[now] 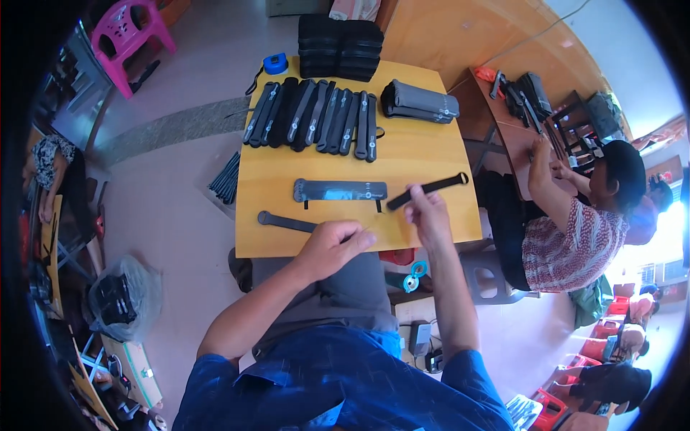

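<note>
My right hand [429, 214] pinches a black strap [431, 187] with a loop at its far right end, held above the table. My left hand [334, 248] is closed, thumb against the curled fingers, over the front edge of the table. A dark grey strap [286, 221] with a rounded end runs up to this hand; whether the fingers grip it is hidden. Just beyond both hands lies a flat grey fabric band [338, 190] with a shiny patch and two short black tabs along its near side.
On the yellow table [431, 154] lie a row of rolled grey bands [316, 118], a folded grey bundle [420, 102], a black stack [341, 47] and a blue tape measure [275, 64]. At right a person [575, 230] works at a brown table [507, 118]. A pink chair [133, 36] stands far left.
</note>
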Available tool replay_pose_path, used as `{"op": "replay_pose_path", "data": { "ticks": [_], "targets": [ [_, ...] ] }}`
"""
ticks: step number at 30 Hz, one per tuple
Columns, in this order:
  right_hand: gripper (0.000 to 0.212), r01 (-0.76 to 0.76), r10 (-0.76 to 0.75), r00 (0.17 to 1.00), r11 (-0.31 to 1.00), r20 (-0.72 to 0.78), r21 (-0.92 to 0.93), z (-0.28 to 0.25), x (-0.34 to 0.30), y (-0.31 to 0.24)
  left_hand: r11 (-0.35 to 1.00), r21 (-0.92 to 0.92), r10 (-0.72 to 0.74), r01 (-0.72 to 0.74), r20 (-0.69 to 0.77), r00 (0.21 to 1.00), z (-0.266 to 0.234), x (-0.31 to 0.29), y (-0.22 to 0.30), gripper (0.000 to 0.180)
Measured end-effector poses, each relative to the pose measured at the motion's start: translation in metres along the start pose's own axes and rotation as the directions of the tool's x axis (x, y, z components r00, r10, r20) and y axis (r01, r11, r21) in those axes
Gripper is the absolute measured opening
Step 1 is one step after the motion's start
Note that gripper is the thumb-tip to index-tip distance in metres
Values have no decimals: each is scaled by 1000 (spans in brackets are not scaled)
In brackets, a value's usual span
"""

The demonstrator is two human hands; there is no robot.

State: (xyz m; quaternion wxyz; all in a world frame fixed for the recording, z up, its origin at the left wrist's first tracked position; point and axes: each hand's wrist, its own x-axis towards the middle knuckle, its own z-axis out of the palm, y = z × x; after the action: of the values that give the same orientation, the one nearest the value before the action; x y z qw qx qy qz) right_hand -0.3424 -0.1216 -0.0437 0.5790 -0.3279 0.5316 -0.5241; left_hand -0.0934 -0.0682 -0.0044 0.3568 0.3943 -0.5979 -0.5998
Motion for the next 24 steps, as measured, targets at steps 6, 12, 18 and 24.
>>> {"op": "replay_pose_path", "data": {
  "ticks": [6,12,18,24],
  "targets": [
    [29,12,-31,976,996,-214,-90,-29,100,-19,999,-28,-44,44,27,999,2,-37,-24,37],
    [31,-120,87,949,989,-303,-91,-38,156,-3,991,-116,-67,68,15,998,-1,-59,-43,36],
    [46,-241,-27,953,537,-302,-809,-48,159,-36,982,-133,-126,134,69,990,-10,-72,-40,35],
    [35,118,-531,842,9,95,-993,-44,148,-26,981,-115,-156,158,27,987,-24,-88,-41,32]
  ]
}}
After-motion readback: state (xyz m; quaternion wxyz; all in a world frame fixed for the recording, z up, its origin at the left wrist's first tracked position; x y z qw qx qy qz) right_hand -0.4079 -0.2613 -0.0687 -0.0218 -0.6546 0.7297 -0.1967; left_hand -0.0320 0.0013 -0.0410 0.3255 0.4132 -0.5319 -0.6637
